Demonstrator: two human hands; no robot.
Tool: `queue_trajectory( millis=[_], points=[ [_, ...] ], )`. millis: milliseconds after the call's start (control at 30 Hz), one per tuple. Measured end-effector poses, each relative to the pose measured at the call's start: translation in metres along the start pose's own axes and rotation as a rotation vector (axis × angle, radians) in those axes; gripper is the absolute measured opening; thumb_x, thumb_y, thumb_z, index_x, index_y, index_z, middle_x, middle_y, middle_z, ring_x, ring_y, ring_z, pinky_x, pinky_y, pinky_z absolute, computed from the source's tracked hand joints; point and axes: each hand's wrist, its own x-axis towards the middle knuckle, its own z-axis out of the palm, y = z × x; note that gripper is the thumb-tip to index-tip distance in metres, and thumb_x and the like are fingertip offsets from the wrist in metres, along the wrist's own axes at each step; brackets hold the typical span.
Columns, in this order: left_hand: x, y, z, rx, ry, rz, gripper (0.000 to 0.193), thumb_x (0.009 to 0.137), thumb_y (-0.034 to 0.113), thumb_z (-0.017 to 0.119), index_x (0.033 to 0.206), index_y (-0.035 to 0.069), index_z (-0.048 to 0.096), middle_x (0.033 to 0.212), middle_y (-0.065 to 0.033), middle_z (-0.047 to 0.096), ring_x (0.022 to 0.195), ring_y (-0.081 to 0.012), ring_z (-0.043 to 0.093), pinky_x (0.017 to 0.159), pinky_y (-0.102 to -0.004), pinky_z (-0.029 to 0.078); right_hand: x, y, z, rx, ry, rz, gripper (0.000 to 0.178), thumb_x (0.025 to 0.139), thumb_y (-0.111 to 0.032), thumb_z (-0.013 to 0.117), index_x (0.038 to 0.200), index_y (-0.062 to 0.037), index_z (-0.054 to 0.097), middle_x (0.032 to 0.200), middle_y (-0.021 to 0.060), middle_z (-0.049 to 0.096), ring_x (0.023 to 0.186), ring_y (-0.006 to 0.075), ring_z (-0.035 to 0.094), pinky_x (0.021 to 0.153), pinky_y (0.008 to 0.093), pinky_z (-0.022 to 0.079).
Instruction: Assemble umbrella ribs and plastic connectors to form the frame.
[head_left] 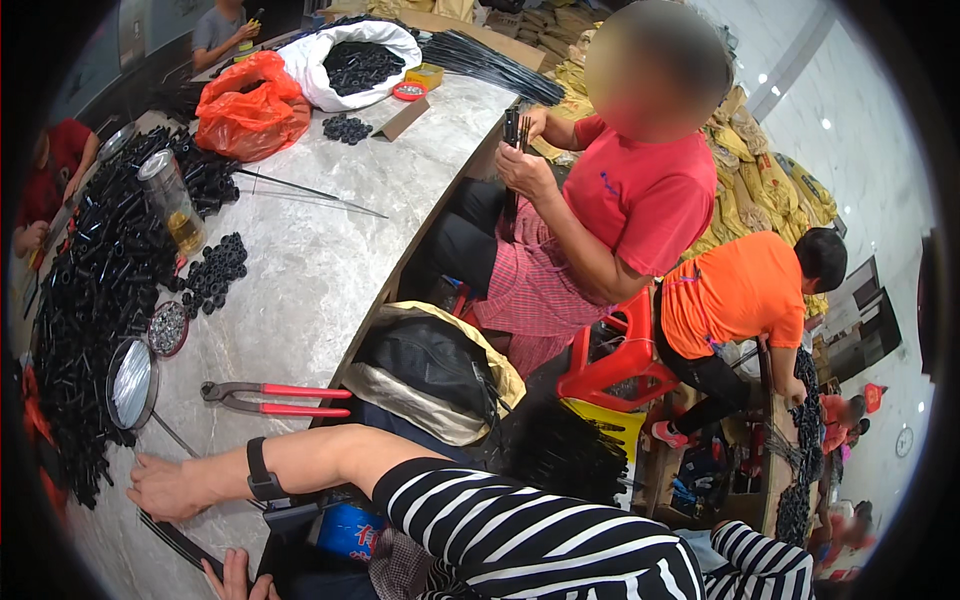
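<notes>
My right hand (172, 488), with a black band on its wrist, reaches across the table from the lower right. Its fingers curl down at the edge of the black tube pile (110, 260); what they hold is hidden. At the lower edge shows part of my left hand (240, 578), its fingers apart. Several thin black strips (180, 540) lie between my two hands. Beyond my right forearm are pincers (285, 398) with red handles. A round dish (131, 385) of silvery thin pieces sits by the pile, and a dark thin rod (178, 436) runs behind my right wrist.
A small dish of metal bits (168, 328), black rings (214, 272) and a clear jar (170, 200) stand farther off. Past them are a red bag (252, 110) and a white sack (305, 70). A co-worker (630, 190) sits along the table edge, beside a black bag (430, 365).
</notes>
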Motion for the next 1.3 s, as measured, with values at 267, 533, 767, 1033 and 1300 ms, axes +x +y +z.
queue_trajectory(
  millis=[267, 533, 767, 1033, 1300],
  points=[
    [0.001, 0.003, -0.004, 0.018, -0.017, -0.017, 0.018, 0.083, 0.004, 0.065, 0.100, 0.009, 0.062, 0.128, -0.0189, 0.056, 0.121, -0.0371, 0.052, 0.105, -0.0612, 0.029, 0.000, -0.001, 0.007, -0.032, 0.025, -0.016, 0.041, 0.073, -0.034, 0.069, 0.092, 0.0005, 0.059, 0.080, 0.0086, 0.063, 0.092, 0.0246, 0.057, 0.089, 0.0473, 0.036],
    [0.012, 0.009, -0.003, 0.015, -0.016, -0.014, 0.018, 0.084, 0.005, 0.064, 0.101, 0.009, 0.062, 0.128, -0.0199, 0.056, 0.120, -0.0381, 0.052, 0.105, -0.0610, 0.030, -0.001, 0.006, -0.043, 0.220, 0.140, 0.112, 0.037, 0.074, -0.022, 0.068, 0.096, 0.0041, 0.056, 0.089, 0.0180, 0.061, 0.097, 0.0346, 0.056, 0.085, 0.0441, 0.043],
    [0.012, 0.011, 0.026, 0.081, -0.019, 0.031, 0.024, 0.077, -0.003, 0.063, 0.097, 0.009, 0.059, 0.132, -0.0209, 0.049, 0.122, -0.0419, 0.047, 0.106, -0.0676, 0.023, -0.029, -0.026, -0.100, 0.424, 0.025, 0.217, 0.024, 0.075, -0.011, 0.060, 0.095, 0.0030, 0.057, 0.088, 0.0236, 0.062, 0.089, 0.0403, 0.059, 0.077, 0.0482, 0.047],
    [0.075, 0.027, 0.027, -0.017, -0.058, 0.015, 0.044, 0.079, 0.011, 0.065, 0.122, 0.016, 0.056, 0.132, -0.0132, 0.049, 0.126, -0.0287, 0.045, 0.111, -0.0577, 0.024, -0.119, -0.052, -0.239, 0.591, -0.027, 0.452, 0.043, 0.087, -0.013, 0.059, 0.127, 0.0022, 0.051, 0.118, 0.0135, 0.064, 0.110, 0.0231, 0.060, 0.092, 0.0357, 0.048],
    [0.051, 0.020, 0.038, -0.089, 0.003, -0.055, 0.059, 0.082, 0.021, 0.064, 0.138, 0.021, 0.045, 0.141, -0.0048, 0.043, 0.133, -0.0209, 0.038, 0.115, -0.0570, 0.016, -0.110, -0.119, -0.216, 0.546, -0.364, 0.212, 0.048, 0.071, -0.012, 0.075, 0.114, -0.0005, 0.059, 0.116, 0.0175, 0.061, 0.112, 0.0344, 0.056, 0.091, 0.0396, 0.047]
  ],
)
